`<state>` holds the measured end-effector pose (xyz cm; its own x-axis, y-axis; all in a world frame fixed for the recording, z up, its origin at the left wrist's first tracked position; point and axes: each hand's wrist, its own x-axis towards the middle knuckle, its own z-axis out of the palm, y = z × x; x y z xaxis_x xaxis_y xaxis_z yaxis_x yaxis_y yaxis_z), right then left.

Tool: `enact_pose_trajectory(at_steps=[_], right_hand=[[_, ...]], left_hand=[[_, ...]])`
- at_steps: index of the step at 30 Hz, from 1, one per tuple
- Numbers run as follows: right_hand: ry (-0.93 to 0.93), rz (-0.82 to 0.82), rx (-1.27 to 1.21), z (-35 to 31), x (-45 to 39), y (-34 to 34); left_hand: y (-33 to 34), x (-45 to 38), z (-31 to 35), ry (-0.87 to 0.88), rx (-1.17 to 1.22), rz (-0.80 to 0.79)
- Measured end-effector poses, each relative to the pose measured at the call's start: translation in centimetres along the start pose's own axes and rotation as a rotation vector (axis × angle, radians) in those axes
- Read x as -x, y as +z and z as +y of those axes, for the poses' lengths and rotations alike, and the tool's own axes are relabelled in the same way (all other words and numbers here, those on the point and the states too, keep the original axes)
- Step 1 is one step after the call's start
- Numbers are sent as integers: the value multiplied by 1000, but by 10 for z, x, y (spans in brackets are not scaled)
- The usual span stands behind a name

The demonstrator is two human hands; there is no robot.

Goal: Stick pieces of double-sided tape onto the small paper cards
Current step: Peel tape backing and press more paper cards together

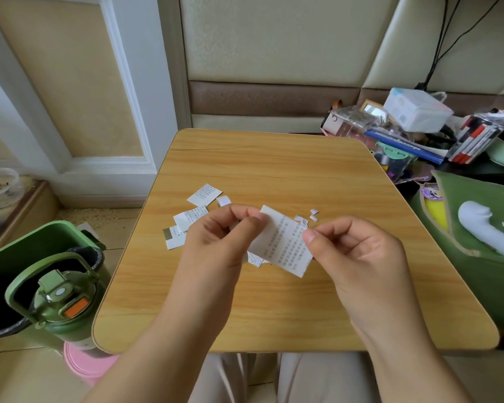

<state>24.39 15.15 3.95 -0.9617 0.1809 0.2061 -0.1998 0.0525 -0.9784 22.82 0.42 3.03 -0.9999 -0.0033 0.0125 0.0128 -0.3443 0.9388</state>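
**Item: printed card held in both hands, tape stage**

Held item: small paper card [282, 242], lifted just above the wooden table [274, 170], near its middle. My left hand [216, 242] pinches its upper left corner, fingers curled; my right hand [358, 251] pinches its right edge between thumb and forefinger.

Step, as I judge it: seating or peeling tape at the left corner; the tape itself I cannot make out.

Next: press flat, then set the card down.

Loose stock: more cards [204, 194] lie left of the hands, small white scraps [313, 215] behind.

Room: far half and near strip of table open; clutter pile [413, 129] past the right edge.
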Motion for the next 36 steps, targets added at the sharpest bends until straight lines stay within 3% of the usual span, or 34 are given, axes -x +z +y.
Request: enact_pose_trajectory(at_steps=[18, 22, 30, 33, 36], right_hand=[[-18, 54, -48, 3, -8, 6], [-1, 2, 107, 16, -16, 1], [146, -145, 570, 112, -19, 19], [70, -138, 674, 125, -18, 20], [-145, -88, 858, 127, -18, 18]], left_hand=[[5, 1, -6, -21, -9, 132], [-8, -4, -19, 22, -317, 193], [-35, -12, -82, 150, -1213, 70], [-46, -13, -97, 273, -1371, -8], [-50, -10, -101, 360, -1451, -12]])
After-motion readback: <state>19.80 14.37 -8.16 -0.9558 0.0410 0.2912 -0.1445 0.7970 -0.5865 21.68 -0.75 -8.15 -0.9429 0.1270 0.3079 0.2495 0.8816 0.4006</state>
